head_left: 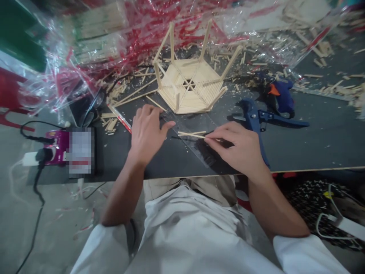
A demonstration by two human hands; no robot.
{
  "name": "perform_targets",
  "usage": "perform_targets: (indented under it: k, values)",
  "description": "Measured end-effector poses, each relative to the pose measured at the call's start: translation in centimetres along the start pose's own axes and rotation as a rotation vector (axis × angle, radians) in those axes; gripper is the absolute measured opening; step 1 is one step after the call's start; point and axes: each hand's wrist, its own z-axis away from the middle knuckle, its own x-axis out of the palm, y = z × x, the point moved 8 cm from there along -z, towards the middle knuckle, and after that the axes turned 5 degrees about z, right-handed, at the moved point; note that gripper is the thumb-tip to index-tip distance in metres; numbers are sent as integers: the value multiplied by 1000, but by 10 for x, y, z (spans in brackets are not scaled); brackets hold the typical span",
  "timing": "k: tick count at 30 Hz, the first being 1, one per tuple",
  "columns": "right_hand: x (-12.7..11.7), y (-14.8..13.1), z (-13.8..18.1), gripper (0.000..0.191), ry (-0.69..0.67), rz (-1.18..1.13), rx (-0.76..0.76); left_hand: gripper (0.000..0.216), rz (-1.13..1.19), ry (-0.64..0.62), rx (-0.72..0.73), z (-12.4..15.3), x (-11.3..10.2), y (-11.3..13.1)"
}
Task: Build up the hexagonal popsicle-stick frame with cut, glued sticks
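My right hand [235, 146] pinches the end of a thin wooden stick [195, 135] between thumb and fingertips, low over the dark table. A second short stick [199, 132] lies across or beside it; whether the two touch I cannot tell. To the left, my left hand [148, 129] rests palm down with thumb and fingers apart. Its fingertips are close to another stick [155, 103] and hold nothing I can see. Beyond both hands stands a hexagonal frame of glued sticks [188, 85], with several upright posts around its rim and a small opening in the middle.
A blue pipe cutter [252, 114] and a blue glue gun [285, 97] lie right of the frame. Crumpled plastic wrap [154, 30] and stick offcuts cover the back. A purple power adapter [57, 146] and a phone [81, 152] are at the left edge.
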Motion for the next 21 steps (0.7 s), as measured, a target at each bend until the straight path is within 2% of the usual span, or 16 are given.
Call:
perform_targets:
  k: [2,6,12,15,17,21]
  values:
    - [0,0,0,11,9,-5,18,36,5,-24,-17,2,9,5]
    - [2,3,0,9,8,-40,35,38,72,11,-27,4,14,6]
    - [-1,-2,-1,8,7,-87,17,46,326,35,-63,1,14,-7]
    - [-5,-3,-2,9,35,-108,51,46,559,14,-126,-2,16,-12]
    - [-7,-3,-3,10,56,-131,92,45,794,-29,-148,-3,18,-9]
    - [-5,3,-2,13,108,-217,251,40,1189,-218,-83,1,15,19]
